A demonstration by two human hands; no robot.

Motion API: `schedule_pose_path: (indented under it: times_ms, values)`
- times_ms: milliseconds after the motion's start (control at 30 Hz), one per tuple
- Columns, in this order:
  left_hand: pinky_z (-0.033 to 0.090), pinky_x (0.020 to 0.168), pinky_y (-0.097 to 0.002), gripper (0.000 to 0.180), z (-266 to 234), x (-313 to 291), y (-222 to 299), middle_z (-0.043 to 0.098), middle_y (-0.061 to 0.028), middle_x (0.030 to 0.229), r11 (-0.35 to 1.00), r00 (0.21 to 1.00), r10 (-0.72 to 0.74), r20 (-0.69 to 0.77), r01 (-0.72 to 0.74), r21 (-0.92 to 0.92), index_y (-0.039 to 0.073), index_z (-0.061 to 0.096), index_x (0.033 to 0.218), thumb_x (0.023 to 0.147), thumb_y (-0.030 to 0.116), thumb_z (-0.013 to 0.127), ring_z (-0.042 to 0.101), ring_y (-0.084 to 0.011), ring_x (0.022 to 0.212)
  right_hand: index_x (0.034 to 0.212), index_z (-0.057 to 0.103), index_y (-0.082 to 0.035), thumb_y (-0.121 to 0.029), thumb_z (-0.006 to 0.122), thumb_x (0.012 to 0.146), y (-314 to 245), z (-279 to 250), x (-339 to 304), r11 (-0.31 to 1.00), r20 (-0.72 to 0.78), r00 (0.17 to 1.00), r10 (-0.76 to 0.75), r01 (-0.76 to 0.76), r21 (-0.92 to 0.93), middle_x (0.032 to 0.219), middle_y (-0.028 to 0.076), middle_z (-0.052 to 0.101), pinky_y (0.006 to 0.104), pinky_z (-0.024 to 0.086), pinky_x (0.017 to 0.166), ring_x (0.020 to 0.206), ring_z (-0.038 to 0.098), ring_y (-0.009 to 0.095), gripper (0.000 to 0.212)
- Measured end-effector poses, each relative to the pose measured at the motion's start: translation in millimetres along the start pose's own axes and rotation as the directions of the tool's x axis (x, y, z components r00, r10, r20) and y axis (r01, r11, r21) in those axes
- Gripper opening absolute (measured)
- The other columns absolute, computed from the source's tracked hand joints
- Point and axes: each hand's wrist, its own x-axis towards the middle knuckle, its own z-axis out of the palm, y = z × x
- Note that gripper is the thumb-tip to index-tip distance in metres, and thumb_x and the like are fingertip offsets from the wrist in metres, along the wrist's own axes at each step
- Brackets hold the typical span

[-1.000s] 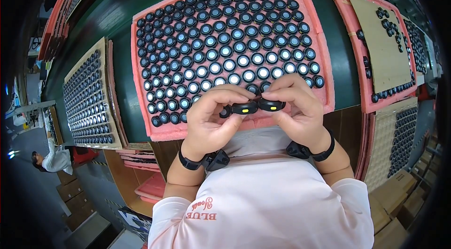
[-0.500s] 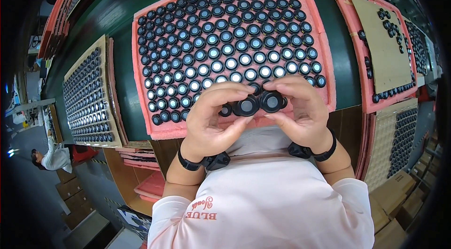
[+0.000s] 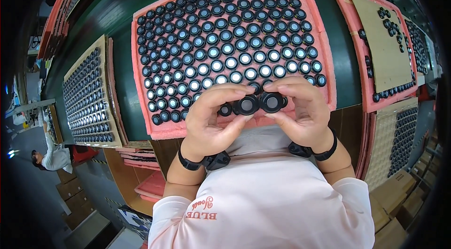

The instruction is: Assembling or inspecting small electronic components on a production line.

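My left hand pinches a small round black speaker with a grey centre between thumb and fingertips. A matching black speaker is pinched in the same way by my right hand. The two speakers are side by side, rims touching or nearly so, their grey faces turned up toward me. Both are held over the near edge of a pink foam tray. Rows of similar speakers with shiny silver centres fill that tray. My hands and the held speakers hide part of its nearest rows.
The tray lies on a dark green work surface. On the left stands a board of similar speakers. On the right, a pink tray bears a cardboard sheet with loose parts. A co-worker is at far left; cardboard boxes are at lower right.
My hands and the two speakers stay almost in place, with only a slight tilt of the speakers. At far left, the co-worker's arm has stretched farther out.
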Motion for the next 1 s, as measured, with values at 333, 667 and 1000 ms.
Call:
schedule_pose_path:
  times_ms: [333, 667, 1000]
  values:
    - [0.053, 0.085, -0.0333, 0.034, -5, 1, 0, 0.063, -0.0203, 0.115, 0.984, 0.998, 0.015, 0.069, -0.027, 0.176, -0.002, 0.061, 0.103, 0.071, -0.009, 0.070, 0.065, -0.0247, 0.099, 0.106, 0.060, 0.000, 0.006, 0.075, 0.073, -5, -3, 4, 0.994, 0.009, 1.000, -0.027, 0.027, -0.109, 0.112, 0.018, 0.061, 0.0319, 0.049, 0.084, 0.100, 0.061, 0.025, 0.037]
    - [0.051, 0.082, -0.0322, 0.023, 10, 5, 4, 0.063, -0.0154, 0.099, 0.983, 0.991, -0.078, -0.105, 0.094, 0.157, -0.003, 0.066, 0.096, 0.075, -0.003, 0.074, 0.062, -0.0224, 0.092, 0.105, 0.062, 0.001, 0.008, 0.073, 0.074, -4, -4, -1, 0.966, -0.013, 0.999, -0.037, 0.033, -0.256, 0.106, 0.016, 0.060, 0.0311, 0.050, 0.074, 0.089, 0.061, 0.023, 0.034]
    - [0.049, 0.074, -0.0320, 0.028, 39, 37, -7, 0.064, -0.0106, 0.087, 0.926, 0.983, 0.036, 0.177, -0.099, 0.364, 0.001, 0.067, 0.101, 0.073, -0.001, 0.073, 0.061, -0.0233, 0.082, 0.101, 0.060, 0.002, 0.005, 0.069, 0.077, -4, -59, -23, 0.921, -0.267, 0.960, 0.082, -0.175, -0.347, 0.088, 0.010, 0.059, 0.0282, 0.047, 0.070, 0.080, 0.058, 0.019, 0.025]
